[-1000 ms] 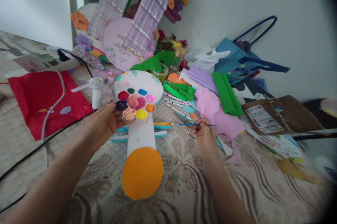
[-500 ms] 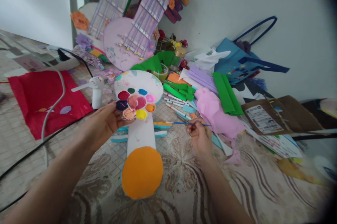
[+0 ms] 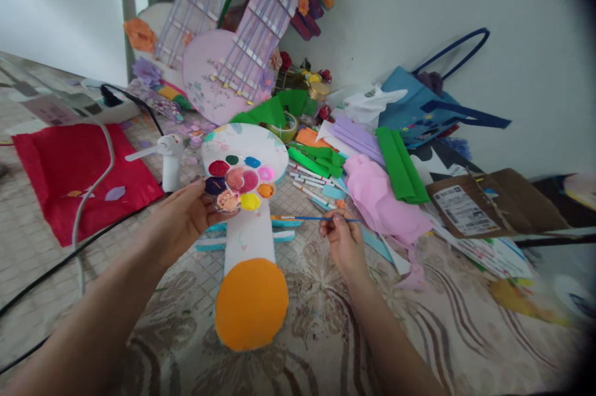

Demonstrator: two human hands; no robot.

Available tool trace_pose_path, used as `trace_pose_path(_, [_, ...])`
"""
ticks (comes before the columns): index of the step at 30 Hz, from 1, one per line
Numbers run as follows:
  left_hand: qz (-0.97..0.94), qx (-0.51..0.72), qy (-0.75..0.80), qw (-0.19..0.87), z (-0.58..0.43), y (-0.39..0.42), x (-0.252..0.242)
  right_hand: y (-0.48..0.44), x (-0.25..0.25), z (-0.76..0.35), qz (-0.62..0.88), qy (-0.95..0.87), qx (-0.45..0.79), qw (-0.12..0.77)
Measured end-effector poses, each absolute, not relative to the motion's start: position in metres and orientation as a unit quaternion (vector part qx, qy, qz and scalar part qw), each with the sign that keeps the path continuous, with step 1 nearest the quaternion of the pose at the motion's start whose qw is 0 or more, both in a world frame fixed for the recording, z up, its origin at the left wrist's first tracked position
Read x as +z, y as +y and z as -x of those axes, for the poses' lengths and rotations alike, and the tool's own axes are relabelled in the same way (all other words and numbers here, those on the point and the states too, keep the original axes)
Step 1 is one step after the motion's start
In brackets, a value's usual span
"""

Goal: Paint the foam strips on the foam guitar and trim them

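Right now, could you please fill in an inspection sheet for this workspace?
Surface: patterned table covering, widely strewn with craft materials.
Job's things: paint palette with several colours; paintbrush; white guitar-shaped piece with an orange disc at its near end.
Clutter: pens, pink material and folded green material on the right; red sheet on the left.
Hands: left hand grips the paint palette; right hand holds the paintbrush.
Cables: white cable crosses the red sheet.
Surroundings: blue bag and pink guitar-shaped piece at the back.

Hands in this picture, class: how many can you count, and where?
2: the left hand holds the paint palette by its left edge; the right hand, right of the palette, holds a paintbrush. No others show.
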State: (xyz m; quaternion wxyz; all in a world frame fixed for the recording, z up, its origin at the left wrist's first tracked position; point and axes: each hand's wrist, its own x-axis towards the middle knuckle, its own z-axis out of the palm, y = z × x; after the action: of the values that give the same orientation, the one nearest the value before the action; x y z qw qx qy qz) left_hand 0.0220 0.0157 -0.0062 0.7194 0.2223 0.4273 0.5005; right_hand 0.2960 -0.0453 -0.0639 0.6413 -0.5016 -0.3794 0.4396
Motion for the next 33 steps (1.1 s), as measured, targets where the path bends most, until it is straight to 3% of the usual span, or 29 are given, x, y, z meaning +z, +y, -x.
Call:
trace_pose_path(22, [-0.238, 0.490, 0.427, 0.722, -0.022, 0.017, -0.010, -0.046, -0.055, -0.330, 0.533, -0.312, 0.379, 0.689])
trace_pose_path(33, [-0.217, 0.498, 0.434, 0.719, -0.024, 0.015, -0.005, -0.045, -0.060, -0.303, 0.515, -0.340, 0.417, 0.667])
